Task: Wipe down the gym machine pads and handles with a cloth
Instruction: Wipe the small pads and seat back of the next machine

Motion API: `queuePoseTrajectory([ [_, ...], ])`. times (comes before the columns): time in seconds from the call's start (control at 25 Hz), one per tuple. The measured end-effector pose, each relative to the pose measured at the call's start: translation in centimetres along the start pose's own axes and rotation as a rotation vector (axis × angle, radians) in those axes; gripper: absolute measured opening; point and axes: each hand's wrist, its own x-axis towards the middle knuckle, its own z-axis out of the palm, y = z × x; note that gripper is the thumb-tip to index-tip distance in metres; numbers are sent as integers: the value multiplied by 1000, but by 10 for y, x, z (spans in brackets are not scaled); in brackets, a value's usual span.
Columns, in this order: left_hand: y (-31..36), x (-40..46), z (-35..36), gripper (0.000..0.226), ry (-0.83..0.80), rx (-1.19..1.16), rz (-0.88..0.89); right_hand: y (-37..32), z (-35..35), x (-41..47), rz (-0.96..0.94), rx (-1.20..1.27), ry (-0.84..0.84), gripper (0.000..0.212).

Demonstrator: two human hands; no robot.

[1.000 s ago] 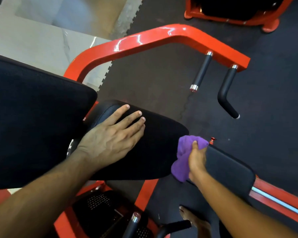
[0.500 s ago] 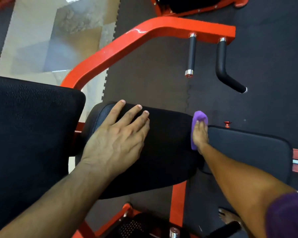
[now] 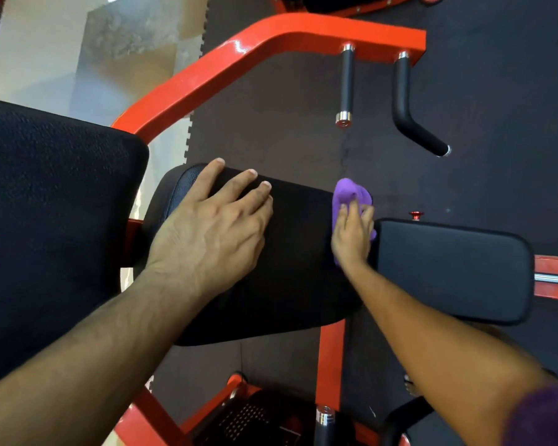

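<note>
At the far left the big back pad (image 3: 45, 226) fills my view, its left and lower parts cut off by the frame, so I can't judge how much of it needs wiping. Next to it, my left hand (image 3: 213, 226) lies flat on the middle pad (image 3: 290, 278), fingers spread wide and holding nothing, just bracing. I think that's right for this step: steady weight there should keep the pad from rocking while the other hand works.

Further right, my right hand (image 3: 351, 239) presses the purple cloth (image 3: 348, 194) against the right-hand edge of that same pad, in the gap beside the neighbouring pad (image 3: 455, 272). My fingers are closed down over the cloth, pinning it to the edge. To do this well I'd keep the cloth bunched under the palm, run it the whole length of that edge with firm, even pressure, and fold it round the corner so the seam gets covered too.

The side face of the pad under the cloth is hidden by my hand, so I can't tell whether it's clean. Beyond, the two black handles (image 3: 347, 85) hanging from the red frame (image 3: 271, 37) look untouched, well apart from the cloth. The right pad's mounting runs out of view, and what lies beneath the pads is too dark to make out.
</note>
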Motion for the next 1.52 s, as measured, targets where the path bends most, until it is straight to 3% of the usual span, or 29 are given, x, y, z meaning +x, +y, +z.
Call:
queuePoseTrajectory([
  [0.2,2,1,-4,59,-45,-14,2,23,-24,-4,232,8,-206,50],
  [0.32,-1,0,-6,59,-24,-29,6,-5,-28,-77,-93,99,-167,52],
  [0.4,1,-1,-6,57,15,-26,-4,-26,-25,-75,-220,115,-84,51],
  [0.6,-2,0,-7,53,28,-14,-12,2,-40,7,50,103,-224,49],
  [0.76,48,-16,6,58,27,-15,36,78,-76,-53,192,147,-197,50],
  [0.84,90,-31,32,68,-73,36,144,108,-77,-104,293,155,-213,51],
  [0.96,109,-32,58,78,-114,186,190,95,-40,-170,118,196,-202,50],
  [1.04,110,-27,64,79,-102,203,172,69,-6,-167,19,192,-126,47],
  [1.16,112,-23,70,80,-45,240,185,80,22,-113,290,167,-71,48],
  [1.28,116,-23,71,78,-71,239,181,140,15,-78,555,151,-224,51],
  [1.4,120,-18,75,77,-27,211,155,132,2,-112,443,177,-309,52],
  [1.52,121,-16,70,77,-33,197,133,85,-7,-143,174,241,-301,51],
])
